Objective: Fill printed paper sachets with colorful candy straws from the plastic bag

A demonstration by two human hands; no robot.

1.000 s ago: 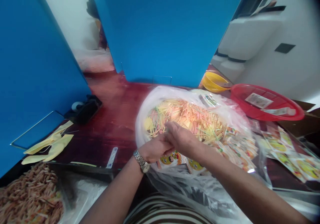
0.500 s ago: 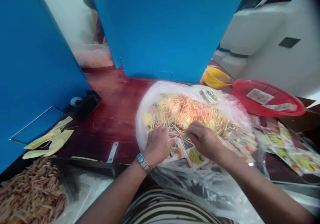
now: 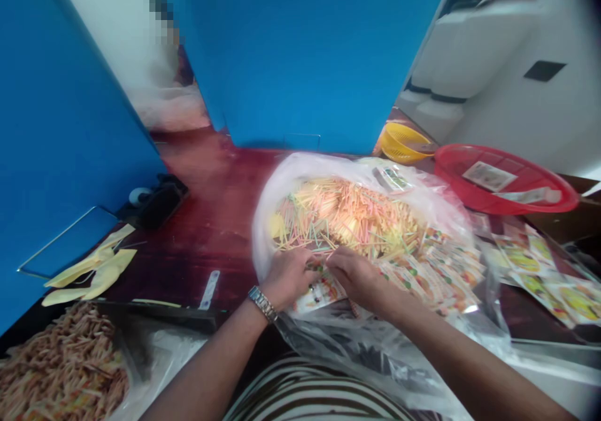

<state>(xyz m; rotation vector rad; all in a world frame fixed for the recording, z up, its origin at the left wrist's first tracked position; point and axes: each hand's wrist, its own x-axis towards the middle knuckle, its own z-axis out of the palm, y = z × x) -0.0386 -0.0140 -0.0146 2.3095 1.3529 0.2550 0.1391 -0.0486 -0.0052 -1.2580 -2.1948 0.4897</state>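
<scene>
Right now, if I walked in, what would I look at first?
A big clear plastic bag heaped with thin pastel sticks sits on the red table, with the left hand and right hand at its near edge. Bright blue panels stand behind it, and a red basket sits to the right.

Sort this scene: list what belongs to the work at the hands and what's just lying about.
In use: left hand; right hand; printed packets; thin coloured sticks; clear plastic bag.

Lying about: red basket; yellow basket; yellow strips; black holder with tape roll.
</scene>
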